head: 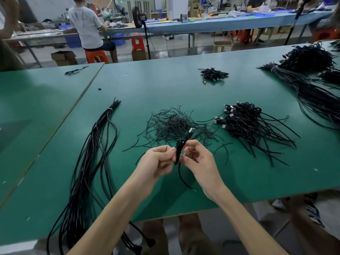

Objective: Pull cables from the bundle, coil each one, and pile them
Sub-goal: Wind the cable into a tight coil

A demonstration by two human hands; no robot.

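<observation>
Two hands meet above the green table [239,181] as you work a single black cable [179,150] into a narrow coil, held in the air just on your side of a heap of short ties [173,124]. Your left hand [158,161] pinches the coil from one side, thumb against curled fingers. Your right hand [199,161] pinches it from the other, with the rest of its fingers bent loosely inward. The USB plug [191,130] stands up out of the top of the coil. A loose tail [184,181] hangs below your hands and ends close over the tabletop.

The tied bundle [103,137] lies to your left and runs off the near edge. The pile of coiled cables [244,124] lies to your right, with its plugs facing left.

Whether anything binds the coil cannot be made out, so it seems to be held together only by your two pinches. If either one eases, the loops would likely spring open and the winding would be lost. The hanging tail is the other hazard. If it is carried low toward the pile, it could drag through the short ties and pull some along. It could also hook into the tails fanned out from the coils already stacked. The upright plug could snag there too.
</observation>
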